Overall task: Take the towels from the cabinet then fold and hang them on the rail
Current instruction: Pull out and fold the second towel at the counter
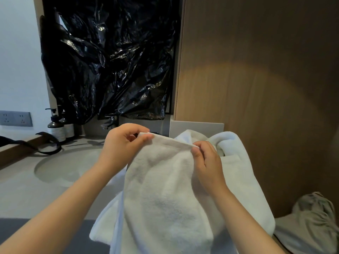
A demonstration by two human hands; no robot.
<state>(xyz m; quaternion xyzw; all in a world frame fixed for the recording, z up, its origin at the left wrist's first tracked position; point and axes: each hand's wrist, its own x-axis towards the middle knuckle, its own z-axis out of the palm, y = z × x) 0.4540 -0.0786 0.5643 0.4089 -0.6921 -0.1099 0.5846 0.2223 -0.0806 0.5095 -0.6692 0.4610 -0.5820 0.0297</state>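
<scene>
Currently, head view: left hand (124,143) and right hand (205,162) each pinch a top corner of the white towel (161,189), fingers curled on the hem. Its top edge runs left-right, dipping slightly to the right, and its long axis hangs down over the desk (22,189) edge. Bunched white cloth (231,143) sits just behind, against the wooden panel (256,88); the grey desk has a round sink (60,167), pump bottles (56,126) back left, and black plastic sheet (110,57) above.
</scene>
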